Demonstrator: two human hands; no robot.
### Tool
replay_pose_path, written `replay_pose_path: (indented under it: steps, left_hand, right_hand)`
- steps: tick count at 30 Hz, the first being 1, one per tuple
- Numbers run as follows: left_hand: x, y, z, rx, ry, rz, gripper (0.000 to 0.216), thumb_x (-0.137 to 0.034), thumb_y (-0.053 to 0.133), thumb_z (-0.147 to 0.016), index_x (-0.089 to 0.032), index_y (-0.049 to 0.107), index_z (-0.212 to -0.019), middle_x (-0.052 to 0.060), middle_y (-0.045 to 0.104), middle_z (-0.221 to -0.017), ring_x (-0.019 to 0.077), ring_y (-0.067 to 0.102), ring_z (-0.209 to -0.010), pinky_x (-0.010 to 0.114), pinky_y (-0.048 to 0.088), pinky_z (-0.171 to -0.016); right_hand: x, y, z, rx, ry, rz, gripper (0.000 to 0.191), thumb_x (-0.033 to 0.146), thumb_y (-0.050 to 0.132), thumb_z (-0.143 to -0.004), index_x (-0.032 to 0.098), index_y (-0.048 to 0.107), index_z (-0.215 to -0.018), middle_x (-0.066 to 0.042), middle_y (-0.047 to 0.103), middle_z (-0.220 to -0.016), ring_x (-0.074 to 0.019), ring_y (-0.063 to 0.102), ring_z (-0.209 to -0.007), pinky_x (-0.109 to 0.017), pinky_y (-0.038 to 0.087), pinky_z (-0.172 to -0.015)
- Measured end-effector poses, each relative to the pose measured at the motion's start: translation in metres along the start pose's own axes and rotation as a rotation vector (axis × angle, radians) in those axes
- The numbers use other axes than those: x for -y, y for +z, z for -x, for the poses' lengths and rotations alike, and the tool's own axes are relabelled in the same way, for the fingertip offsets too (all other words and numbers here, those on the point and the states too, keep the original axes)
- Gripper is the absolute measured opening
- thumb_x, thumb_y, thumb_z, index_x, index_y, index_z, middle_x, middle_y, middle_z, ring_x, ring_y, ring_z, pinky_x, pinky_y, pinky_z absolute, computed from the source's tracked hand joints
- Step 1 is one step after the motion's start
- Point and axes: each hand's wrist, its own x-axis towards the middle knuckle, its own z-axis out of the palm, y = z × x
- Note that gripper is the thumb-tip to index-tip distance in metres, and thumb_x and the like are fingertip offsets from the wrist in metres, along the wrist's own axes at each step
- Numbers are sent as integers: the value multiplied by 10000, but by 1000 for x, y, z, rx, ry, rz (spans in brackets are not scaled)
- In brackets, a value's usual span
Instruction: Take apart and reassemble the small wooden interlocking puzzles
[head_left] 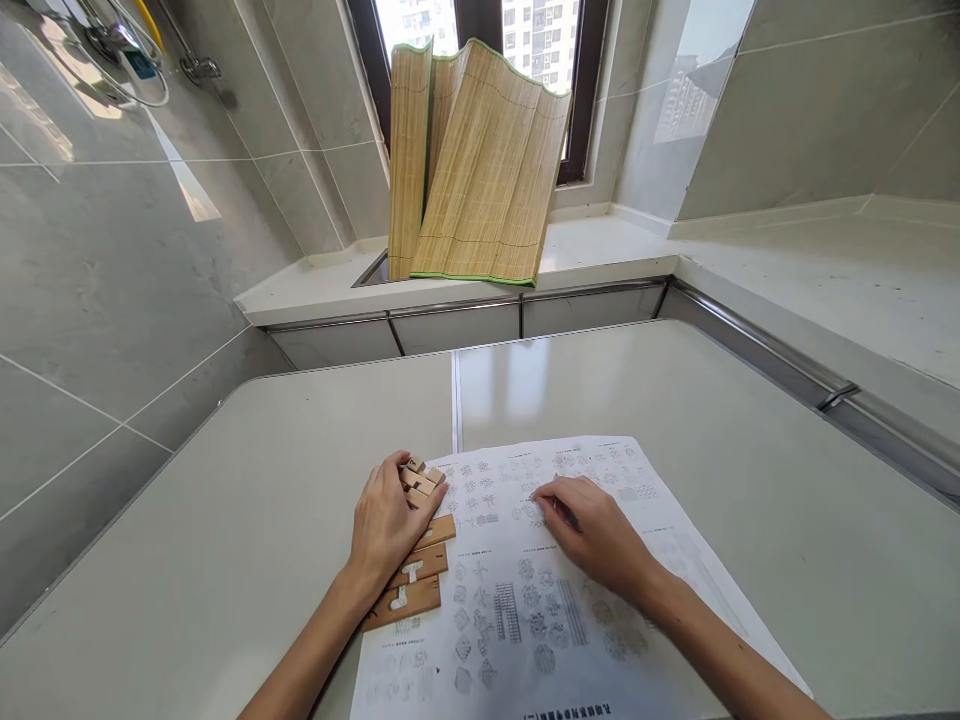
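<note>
A large printed paper sheet (517,560) with rows of small line diagrams lies on the table, its title strip towards me. At the sheet's left side my left hand (391,515) curls around several notched wooden puzzle blocks (421,480), which sit close together. Three flat wooden pieces with cut-out slots lie below that hand, among them a notched board (416,566), partly under my wrist. Over the upper middle of the sheet is my right hand (589,515), thumb and fingers pinched together. Whatever is between those fingertips is hidden or too small to name.
The pale table (300,450) has a seam down its middle. Beyond its far edge runs a metal rail (772,340) below a white ledge (600,240). A bamboo mat (495,165) leans against the window there. Tiled walls and a shower fitting (124,45) stand at left.
</note>
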Motion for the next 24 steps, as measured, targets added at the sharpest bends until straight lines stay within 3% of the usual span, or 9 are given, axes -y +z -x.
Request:
replay_pose_path:
  steps: [8,14,18,24]
  left_hand:
    - [7,-2,-2,-19,43,6,646,-617,708,-807,-267,523,-1317,95,701,-1238,330,679,-1106,426,549,-872]
    - [-2,-4,4,-12,259,71,579,-533,691,-870,-272,520,-1358,98,684,-1240,303,660,-1140,424,558,-946]
    - [-24,-7,14,99,414,183,557,-446,686,-906,-276,487,-1397,86,639,-1326,296,623,-1220,449,574,-955]
    - [-62,-1,26,287,475,301,653,-369,791,-839,-279,477,-1405,82,631,-1310,274,627,-1200,449,558,-1001]
  right_hand:
    - [-1,1,-1,4,-15,8,200,242,455,-1031,252,638,-952,-49,711,-878,-230,635,-800,-406,524,-746]
    - [0,1,-1,-11,-23,12,189,220,474,-1025,243,645,-948,-49,722,-891,-221,643,-816,-393,530,-748]
    - [1,0,-2,-8,-28,12,186,212,478,-1025,233,650,-956,-44,717,-885,-215,639,-801,-384,522,-731]
    - [0,-1,-1,-9,-32,14,166,202,496,-1025,236,652,-982,-38,721,-908,-225,643,-831,-389,509,-753]
